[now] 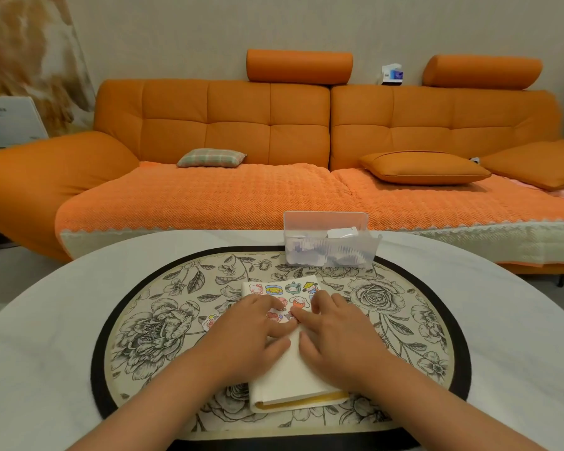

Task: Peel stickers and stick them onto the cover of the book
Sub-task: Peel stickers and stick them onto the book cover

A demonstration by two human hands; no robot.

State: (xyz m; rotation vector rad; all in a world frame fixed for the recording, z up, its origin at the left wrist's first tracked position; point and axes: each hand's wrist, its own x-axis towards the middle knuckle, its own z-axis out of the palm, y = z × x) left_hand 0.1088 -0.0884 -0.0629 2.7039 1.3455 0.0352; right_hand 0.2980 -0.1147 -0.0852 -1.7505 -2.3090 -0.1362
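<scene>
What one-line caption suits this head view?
Left hand and right hand rest on a white book bearing cartoon stickers, on a floral mat before an orange sofa.

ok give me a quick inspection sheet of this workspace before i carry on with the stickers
surface: white round table with a black-rimmed floral mat
job's things: white book lies closed on the mat; cartoon stickers on its far end, stuck or on a sheet cannot be told; one loose sticker on the mat left of the book
clutter: clear plastic box of paper bits at the mat's far edge
hands: left hand rests on the stickers, fingers curved, pinching or not cannot be told; right hand lies flat, forefinger on the stickers
cables: nothing seen
surroundings: orange sofa with cushions behind the table
</scene>
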